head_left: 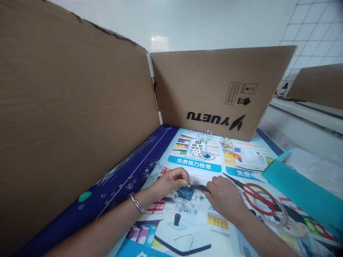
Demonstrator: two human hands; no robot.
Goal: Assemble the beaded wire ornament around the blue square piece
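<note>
My left hand pinches the light, springy wire cage at its top; my right hand closes on pliers.

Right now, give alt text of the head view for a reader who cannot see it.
Over a printed poster, the left hand pinches a beaded wire frame while the right hand holds dark pliers to it. Red-handled scissors lie nearby.

You've got red-handled scissors lying on the printed pharmacy mat, lower R of ctr. Teal card sits at R edge, overlapping mat. Tall cardboard panel stands upper L, YUETU carton panel top ctr, white tiled wall upper R.
</note>
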